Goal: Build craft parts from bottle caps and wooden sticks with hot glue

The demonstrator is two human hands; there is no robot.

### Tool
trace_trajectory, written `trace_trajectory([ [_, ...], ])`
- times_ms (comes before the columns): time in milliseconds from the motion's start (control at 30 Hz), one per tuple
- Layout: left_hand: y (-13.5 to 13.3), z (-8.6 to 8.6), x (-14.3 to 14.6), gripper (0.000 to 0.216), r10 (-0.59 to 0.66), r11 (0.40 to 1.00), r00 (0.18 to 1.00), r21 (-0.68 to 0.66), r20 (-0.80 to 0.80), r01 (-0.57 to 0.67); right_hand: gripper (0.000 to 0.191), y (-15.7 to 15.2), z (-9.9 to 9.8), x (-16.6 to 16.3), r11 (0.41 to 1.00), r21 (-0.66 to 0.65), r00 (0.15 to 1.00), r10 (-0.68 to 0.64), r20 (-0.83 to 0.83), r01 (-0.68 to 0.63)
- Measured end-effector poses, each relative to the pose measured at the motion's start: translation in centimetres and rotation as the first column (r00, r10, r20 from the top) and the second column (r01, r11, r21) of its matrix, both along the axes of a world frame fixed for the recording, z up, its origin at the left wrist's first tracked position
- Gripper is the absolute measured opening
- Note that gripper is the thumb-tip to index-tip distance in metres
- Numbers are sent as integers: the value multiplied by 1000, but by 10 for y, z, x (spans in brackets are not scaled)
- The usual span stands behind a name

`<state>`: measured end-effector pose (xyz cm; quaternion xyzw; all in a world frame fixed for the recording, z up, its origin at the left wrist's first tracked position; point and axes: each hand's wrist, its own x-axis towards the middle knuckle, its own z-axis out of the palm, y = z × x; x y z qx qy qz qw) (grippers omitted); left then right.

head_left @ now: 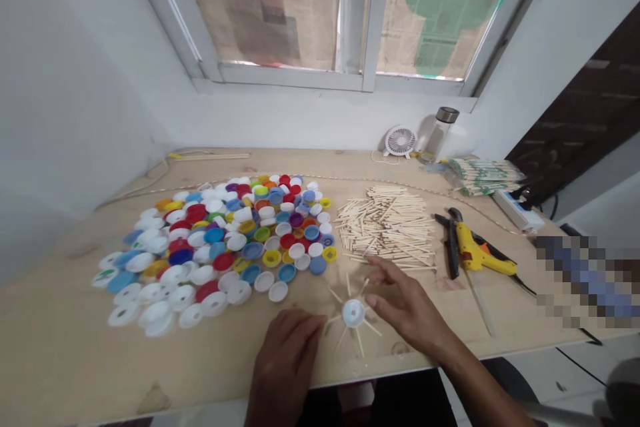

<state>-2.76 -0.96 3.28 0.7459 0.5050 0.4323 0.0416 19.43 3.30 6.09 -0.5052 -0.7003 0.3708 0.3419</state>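
A white bottle cap (353, 313) with several thin wooden sticks fanned out around it lies on the wooden table (60, 347) near the front edge. My left hand (285, 360) rests flat just left of it, fingers curled lightly, fingertips close to a stick. My right hand (405, 307) lies just right of the cap, fingers stretched out toward the sticks, holding nothing.
A spread of several coloured bottle caps (225, 247) covers the left-middle of the table. A pile of wooden sticks (390, 227) lies right of it. A yellow glue gun (475, 255), black pliers (451, 247), a power strip (515, 210), a small fan (400, 141) and a bottle (439, 132) stand further right and back.
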Motion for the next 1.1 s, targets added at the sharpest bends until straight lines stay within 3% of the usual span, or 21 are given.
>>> trace_trajectory([
  [133, -4, 2, -2, 17, -26, 999, 1000, 42, 2, 26, 64, -8, 2, -6, 974, -182, 970, 89, -227, -132],
  [267, -7, 0, -5, 16, -44, 996, 999, 78, 17, 43, 63, -13, 3, -12, 967, -205, 952, 86, -295, -151],
  [333, -10, -2, -7, 18, -59, 998, 998, 31, 16, 59, 63, -16, 3, -14, 970, -202, 951, 67, -303, -133],
  [433, -17, -4, -6, 28, 0, 988, 990, -156, 141, 23, 66, -22, 5, -17, 977, -191, 958, 39, -285, -96],
  [533, -20, -1, -2, 42, 57, 924, 943, -376, 329, 75, 68, -29, 6, -20, 990, -137, 977, 3, -215, -33],
  [667, -13, 11, 4, 43, 46, 824, 892, -522, 449, 221, 67, -39, 6, -25, 996, -82, 986, 5, -166, -19],
  [900, -7, 19, 4, 27, 56, 723, 809, -582, 585, 371, 68, -47, 1, -29, 999, -47, 989, 20, -145, -27],
  [1100, -8, 13, 0, 26, 73, 726, 786, -573, 614, 380, 63, -50, -2, -30, 998, -54, 992, 11, -128, -18],
])
